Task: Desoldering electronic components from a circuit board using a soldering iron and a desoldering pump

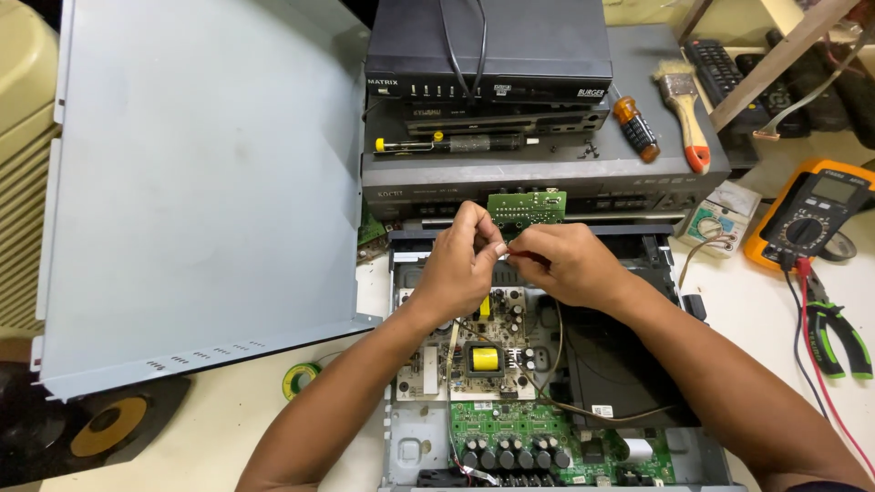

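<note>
Nearest the camera lies an opened player chassis (412, 446) with its lid off; a green circuit board (547, 437) with a row of dark capacitors sits at its near edge, and beyond that a pale power board (428, 364) carrying a yellow transformer (485, 359); a dark disc drive block (620, 364) fills the right half, with thin brown wires trailing across it; both forearms come in from the bottom edge and meet over the middle of the chassis; the left hand (460, 264) is curled, fingers pinched together near the lower edge of a small green circuit board (527, 209), which stands upright just above the knuckles; the right hand (570, 264) is likewise closed, its fingertips meeting those of the left around something thin and red, too small to tell what; whether either hand actually grips the small board itself cannot be told; to the left a roll of green-and-yellow tape (299, 378) lies on the table beside a large grey metal cover (200, 182); to the right, green-handled pliers (834, 333) lie near an orange multimeter (820, 214) with red and black leads; farther back stands a stack of dark set-top boxes (492, 55), with a yellow-tipped black tool (447, 143), a screwdriver with an orange and black handle (635, 128) and a paintbrush (685, 114) resting on the grey unit; remote controls (729, 68) lie at the far right.
</note>
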